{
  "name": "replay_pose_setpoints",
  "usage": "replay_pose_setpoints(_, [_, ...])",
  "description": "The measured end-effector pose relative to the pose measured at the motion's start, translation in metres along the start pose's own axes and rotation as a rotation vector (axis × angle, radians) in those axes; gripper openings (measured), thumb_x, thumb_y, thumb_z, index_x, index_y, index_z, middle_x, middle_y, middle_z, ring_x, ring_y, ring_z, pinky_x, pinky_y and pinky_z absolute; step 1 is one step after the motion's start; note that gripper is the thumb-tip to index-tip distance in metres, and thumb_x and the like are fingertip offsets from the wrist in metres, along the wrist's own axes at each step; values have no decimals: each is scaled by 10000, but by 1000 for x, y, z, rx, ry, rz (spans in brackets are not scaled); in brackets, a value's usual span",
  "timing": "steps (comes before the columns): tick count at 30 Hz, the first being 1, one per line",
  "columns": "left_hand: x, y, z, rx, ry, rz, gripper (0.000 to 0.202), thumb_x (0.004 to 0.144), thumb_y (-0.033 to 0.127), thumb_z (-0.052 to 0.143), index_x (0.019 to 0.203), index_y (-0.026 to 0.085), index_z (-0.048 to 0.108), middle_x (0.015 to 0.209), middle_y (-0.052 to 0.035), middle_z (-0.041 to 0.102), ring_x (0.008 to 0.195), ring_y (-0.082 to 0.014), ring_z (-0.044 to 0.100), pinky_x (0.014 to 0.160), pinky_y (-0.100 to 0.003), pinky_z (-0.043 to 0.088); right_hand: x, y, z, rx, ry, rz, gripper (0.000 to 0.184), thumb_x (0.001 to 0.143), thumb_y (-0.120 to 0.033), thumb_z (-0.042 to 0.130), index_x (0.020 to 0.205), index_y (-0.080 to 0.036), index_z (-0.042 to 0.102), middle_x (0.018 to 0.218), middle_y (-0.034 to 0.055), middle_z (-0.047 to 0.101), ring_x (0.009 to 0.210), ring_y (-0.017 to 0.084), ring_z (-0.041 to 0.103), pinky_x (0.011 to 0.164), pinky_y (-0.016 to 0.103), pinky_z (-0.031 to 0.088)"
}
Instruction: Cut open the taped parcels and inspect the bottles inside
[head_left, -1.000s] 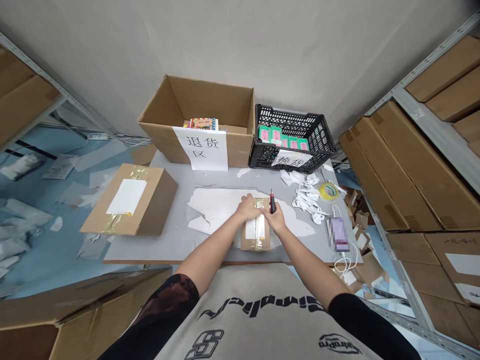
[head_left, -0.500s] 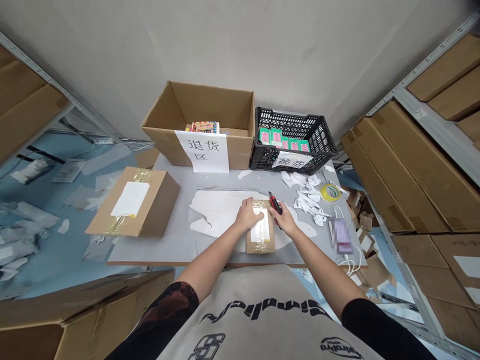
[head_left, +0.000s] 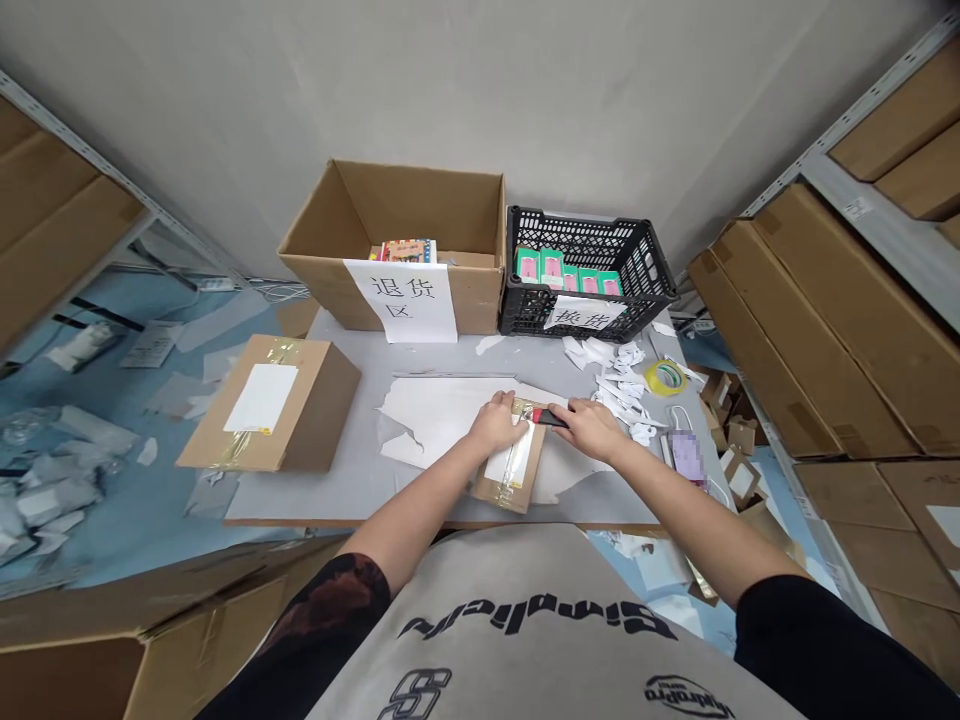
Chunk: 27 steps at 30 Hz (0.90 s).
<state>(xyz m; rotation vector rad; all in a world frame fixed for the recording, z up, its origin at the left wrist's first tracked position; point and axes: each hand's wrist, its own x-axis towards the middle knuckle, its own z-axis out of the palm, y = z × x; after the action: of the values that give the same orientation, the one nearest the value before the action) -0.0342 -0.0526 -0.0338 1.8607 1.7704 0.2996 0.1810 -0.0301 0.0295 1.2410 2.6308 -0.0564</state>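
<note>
Ok so closest in, the left hand (head_left: 495, 422) sits palm-down on a small taped cardboard parcel (head_left: 499, 490), grip open and just pressing, not wrapped around anything. The parcel lies skewed on the grey tabletop (head_left: 337, 498), partly over a torn white sheet (head_left: 439, 425), with a white label (head_left: 515, 455) under clear tape. The right hand (head_left: 592, 430) has a closed grip on a red and black utility knife (head_left: 552, 418), pointed at the parcel's top edge. I can't make out the blade there, it's too small and hidden by the hands.

Just right of that are white paper scraps (head_left: 615, 392), a yellow tape roll (head_left: 664, 378) and a pixelated item (head_left: 686, 455) that's blurred out, no clue what it is. Further back there's a bigger taped carton (head_left: 270, 405) on the left, then an open cardboard box (head_left: 390, 215) holding some books (head_left: 409, 250), its paper sign (head_left: 401, 300) in Chinese. Next to it, a black plastic crate (head_left: 585, 260) holds green and pink boxes (head_left: 551, 268), partly hidden by the crate's wall and its own sign.
</note>
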Motion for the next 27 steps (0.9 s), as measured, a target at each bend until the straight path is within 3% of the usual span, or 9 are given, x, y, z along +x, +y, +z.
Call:
replay_pose_setpoints(6, [-3, 22, 10, 87, -35, 60, 753, 808, 432, 506, 1456, 94, 323, 1455, -180, 404, 1253, -330, 471, 1073, -390, 364, -17, 25, 4, 93, -22, 76, 378, 858, -477, 555, 1160, -260, 622, 941, 100, 663, 846, 270, 608, 720, 326, 388])
replay_pose_setpoints(10, [-5, 27, 23, 55, -3, 5, 721, 819, 415, 500, 1457, 133, 316, 1492, -155, 363, 1292, -327, 409, 1072, -396, 357, -11, 41, 33, 605, 34, 307, 349, 812, -541, 576, 1006, -259, 649, 791, 14, 652, 716, 201, 583, 651, 284, 400])
replay_pose_setpoints(13, [-5, 30, 29, 37, 3, -13, 727, 826, 392, 501, 1472, 131, 288, 1500, -167, 346, 1307, -341, 386, 1069, -419, 358, 11, 30, 58, 1013, 195, 488, 408, 752, -583, 622, 956, -231, 650, 765, -8, 633, 690, 172, 558, 643, 270, 412])
replay_pose_setpoints(16, [-4, 34, 32, 22, -17, -24, 717, 845, 371, 489, 1482, 134, 262, 1506, -186, 326, 1300, -350, 403, 1055, -439, 371, 33, 14, 77, 1221, 230, 509, 400, 668, -570, 690, 830, -205, 667, 718, -11, 612, 670, 164, 537, 630, 271, 410])
replay_pose_setpoints(19, [-1, 38, 33, 27, -48, -42, 698, 871, 356, 465, 1489, 121, 242, 1525, -213, 278, 1287, -362, 437, 1038, -449, 389, 41, 7, 84, 1215, 239, 512, 354, 657, -546, 692, 741, -204, 659, 641, -26, 575, 633, 154, 509, 600, 265, 394])
replay_pose_setpoints(27, [-1, 35, 25, 5, -107, -32, 638, 914, 324, 416, 1496, 122, 250, 1550, -216, 237, 1312, -343, 458, 1082, -420, 364, 41, 12, 72, 817, 178, 426, 277, 728, -499, 650, 656, -240, 584, 627, -6, 562, 622, 177, 500, 574, 286, 359])
